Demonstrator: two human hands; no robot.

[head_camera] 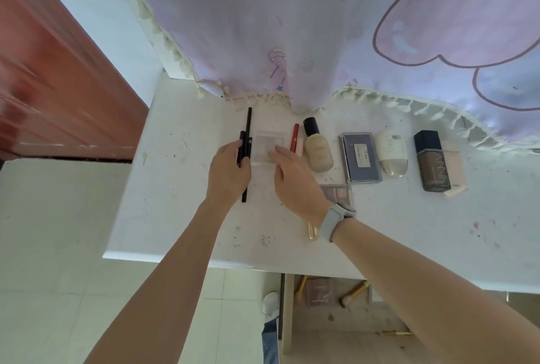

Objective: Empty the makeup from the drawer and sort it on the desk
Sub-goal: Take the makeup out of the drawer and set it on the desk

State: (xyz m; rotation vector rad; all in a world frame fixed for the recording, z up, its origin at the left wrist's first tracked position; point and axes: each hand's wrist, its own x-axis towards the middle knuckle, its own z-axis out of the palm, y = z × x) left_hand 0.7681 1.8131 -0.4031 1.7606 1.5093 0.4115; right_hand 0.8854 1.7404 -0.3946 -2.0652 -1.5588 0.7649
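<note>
Two hands are out over the white worktop (175,188). The left hand (228,171) has its fingers curled round a short black pencil (241,147), and two more long black pencils (248,127) lie right beside it, running near to far. The right hand (295,179), with a grey watch (334,220) on the wrist, is pretty much flat and relaxed, fingertips resting on a clear pale-pink palette (268,141) and holding nothing.

Going right along the far edge: a red lip pencil (294,137), a beige foundation bottle (317,147) with a black cap lying down, a blue-grey compact (361,157), a white oval tube (391,153), then a brown square bottle (432,160) touching a pink tube (454,168). A small eyeshadow palette (336,192) sits nearer, partly under the right wrist, plus something gold (312,232) I can't make out.

The drawer (336,314) is pulled open below the near edge, with a brown palette (320,292) and gold-handled brushes (355,293) in it. A lilac cartoon curtain (292,27) hangs at the far side.
</note>
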